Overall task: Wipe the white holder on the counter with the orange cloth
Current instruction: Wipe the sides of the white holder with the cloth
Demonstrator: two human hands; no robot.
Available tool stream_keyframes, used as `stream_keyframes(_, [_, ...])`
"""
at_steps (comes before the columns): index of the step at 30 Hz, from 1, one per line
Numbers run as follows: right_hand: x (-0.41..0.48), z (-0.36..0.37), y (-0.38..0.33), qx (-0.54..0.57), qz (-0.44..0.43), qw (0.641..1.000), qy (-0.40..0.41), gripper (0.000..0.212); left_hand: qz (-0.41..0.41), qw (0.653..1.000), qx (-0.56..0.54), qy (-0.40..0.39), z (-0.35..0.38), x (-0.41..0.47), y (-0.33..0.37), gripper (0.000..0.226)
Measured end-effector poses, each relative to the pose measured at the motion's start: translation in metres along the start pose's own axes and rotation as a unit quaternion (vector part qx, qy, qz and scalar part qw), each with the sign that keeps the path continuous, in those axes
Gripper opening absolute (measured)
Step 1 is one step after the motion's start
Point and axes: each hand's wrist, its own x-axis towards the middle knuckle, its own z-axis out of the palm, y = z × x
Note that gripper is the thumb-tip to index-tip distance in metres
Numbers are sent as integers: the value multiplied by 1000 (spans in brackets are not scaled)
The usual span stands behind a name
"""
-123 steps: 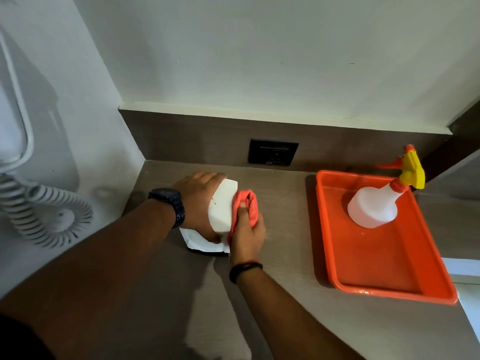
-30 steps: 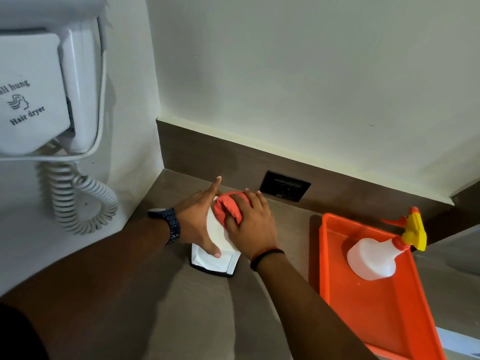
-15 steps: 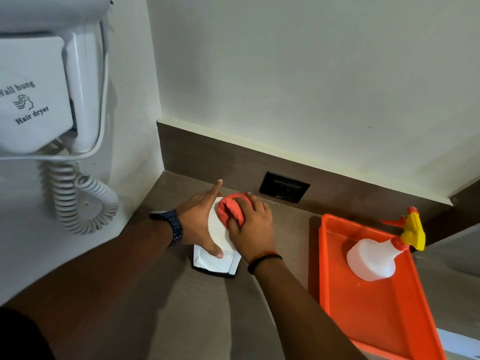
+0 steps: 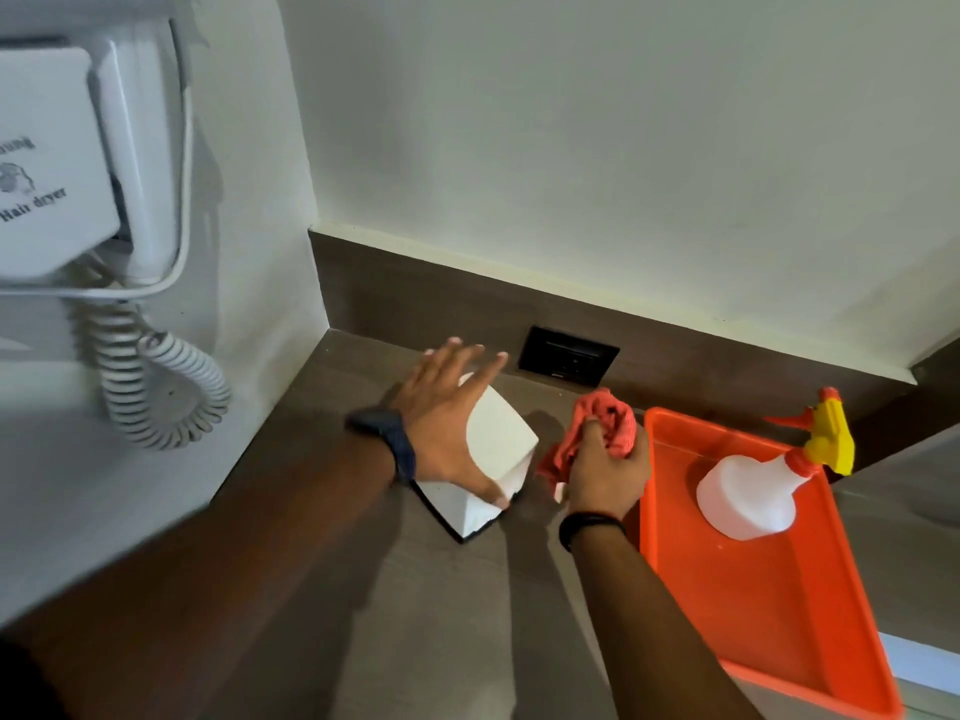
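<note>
The white holder (image 4: 496, 449) stands on the brown counter (image 4: 426, 626), turned at an angle with a corner toward me. My left hand (image 4: 447, 418) lies over its left and top side, fingers spread, thumb pressed at its lower front edge. My right hand (image 4: 605, 470) is just to the right of the holder, closed around the bunched orange cloth (image 4: 605, 420). The cloth is off the holder, between it and the tray.
An orange tray (image 4: 779, 615) lies on the right with a white spray bottle (image 4: 748, 491) with a yellow trigger in it. A black wall socket (image 4: 569, 362) is behind the holder. A wall-hung hair dryer (image 4: 78, 168) with a coiled cord (image 4: 156, 387) hangs on the left.
My right hand has pulled the cloth off the top of the holder and moved right toward the tray. The holder has turned at an angle under my left hand, whose fingers have spread.
</note>
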Motion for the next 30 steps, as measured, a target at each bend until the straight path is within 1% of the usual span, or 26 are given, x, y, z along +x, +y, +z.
stream_keyframes(1, [3,-5,3,6,0,1000,-9,16,53,995,21,-77,-9,9,-4,144])
stream_keyframes(2, [5,-10,7,6,-1,1000,-15,16,89,986,46,-135,-16,16,-6,139])
stream_keyframes(3, [7,-15,13,10,-1,1000,-16,17,109,979,62,-159,-19,19,-4,131])
stream_keyframes(4, [8,-18,17,20,0,1000,-17,19,108,979,74,-156,-19,21,0,122])
stream_keyframes(5, [10,-22,21,30,5,999,-18,20,85,982,91,-140,-19,21,6,116])
stream_keyframes(6, [10,-26,24,35,10,999,-16,20,35,987,105,-118,-19,21,13,115])
stream_keyframes(7, [11,-30,26,37,13,999,-14,19,-39,990,106,-90,-19,19,20,115])
stream_keyframes(9, [9,-35,27,40,18,999,-12,19,-177,981,74,-36,-21,14,28,113])
stream_keyframes(10, [9,-39,26,40,21,999,-10,21,-219,974,52,-32,-24,11,27,115])
stream_keyframes(11, [8,-42,26,36,24,999,-9,23,-242,969,36,-41,-28,9,24,121])
stream_keyframes(12, [8,-44,27,33,26,999,-11,24,-242,968,30,-54,-31,6,18,128])
stream_keyframes(13, [6,-46,28,34,28,999,-16,23,-214,974,36,-64,-33,4,12,136])
stream_keyframes(14, [2,-47,29,37,33,998,-24,19,-160,983,50,-76,-33,2,5,143])
stream_keyframes(15, [-2,-47,33,41,42,998,-33,15,-87,988,71,-104,-32,2,1,150])
stream_keyframes(16, [-7,-46,36,43,52,997,-44,15,-15,985,90,-144,-30,3,-2,157])
stream_keyframes(17, [-13,-44,40,46,62,995,-56,16,38,976,102,-187,-28,5,-3,161])
stream_keyframes(18, [-18,-41,43,49,71,994,-68,17,66,967,110,-219,-25,7,-4,162])
stream_keyframes(19, [-24,-36,46,52,75,992,-82,17,79,963,117,-228,-21,9,-5,162])
stream_keyframes(20, [-29,-29,48,52,77,991,-97,17,86,964,127,-217,-15,11,-6,160])
stream_keyframes(23, [-38,-2,50,63,90,984,-143,21,92,972,153,-152,-3,13,-2,152])
stream_keyframes(25, [-42,12,48,63,119,976,-169,32,72,980,148,-115,2,13,2,147])
stream_keyframes(30, [-69,11,61,44,178,969,-167,43,55,986,128,-96,6,12,1,144])
